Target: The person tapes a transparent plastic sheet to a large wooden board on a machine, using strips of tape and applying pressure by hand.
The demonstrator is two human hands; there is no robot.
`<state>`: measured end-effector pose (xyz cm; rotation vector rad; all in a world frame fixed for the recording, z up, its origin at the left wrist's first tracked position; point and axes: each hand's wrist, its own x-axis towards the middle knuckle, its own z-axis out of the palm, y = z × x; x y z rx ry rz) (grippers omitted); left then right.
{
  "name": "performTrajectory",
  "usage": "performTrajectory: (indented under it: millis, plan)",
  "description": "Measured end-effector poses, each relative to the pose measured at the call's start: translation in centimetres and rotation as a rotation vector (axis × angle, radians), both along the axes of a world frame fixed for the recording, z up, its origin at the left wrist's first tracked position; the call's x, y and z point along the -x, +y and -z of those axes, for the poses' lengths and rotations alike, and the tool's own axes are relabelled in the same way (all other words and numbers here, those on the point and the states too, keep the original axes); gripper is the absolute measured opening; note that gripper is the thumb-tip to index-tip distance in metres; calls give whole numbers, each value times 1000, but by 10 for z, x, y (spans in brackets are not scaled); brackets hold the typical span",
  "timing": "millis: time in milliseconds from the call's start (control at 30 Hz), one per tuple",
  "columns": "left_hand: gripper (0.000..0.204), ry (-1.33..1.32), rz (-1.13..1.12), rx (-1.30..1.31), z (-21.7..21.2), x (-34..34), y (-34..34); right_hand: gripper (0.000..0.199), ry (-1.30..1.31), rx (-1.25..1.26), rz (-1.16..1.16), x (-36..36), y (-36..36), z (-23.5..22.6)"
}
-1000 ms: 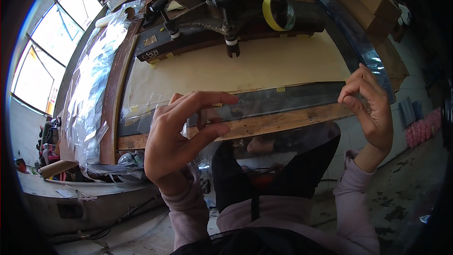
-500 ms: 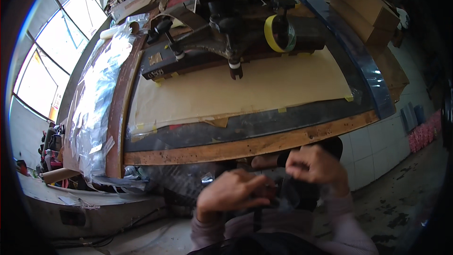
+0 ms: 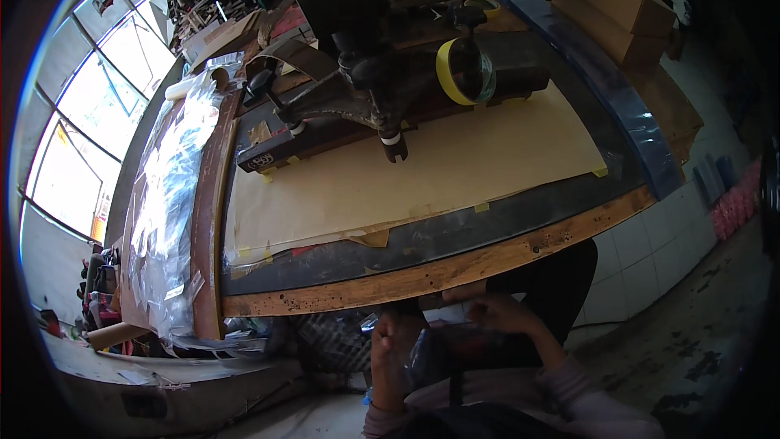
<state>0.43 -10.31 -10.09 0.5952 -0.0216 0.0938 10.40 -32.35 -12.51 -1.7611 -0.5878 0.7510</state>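
Head view: left hand and right hand, both below the workbench's near wooden edge, fingers curled around a clear plastic sheet held between them. On the benchtop: tan paper, taped corners; yellow tape roll toward the far edge.

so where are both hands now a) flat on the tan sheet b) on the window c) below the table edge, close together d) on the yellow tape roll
c, the left hand and right hand sit close together below the wooden table edge.
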Motion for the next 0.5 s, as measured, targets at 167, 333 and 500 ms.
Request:
performTrajectory:
  millis: [167,333,500]
  plan:
    - [26,-332,-7,387,-16,-11,-6,20,-345,-116,-410,-15,17,-26]
    - [20,-548,81,682,-37,-10,-13,27,37,-302,-760,6,54,-12]
    - [24,-629,-1,568,-75,0,16,39,117,-49,-658,44,69,-12]
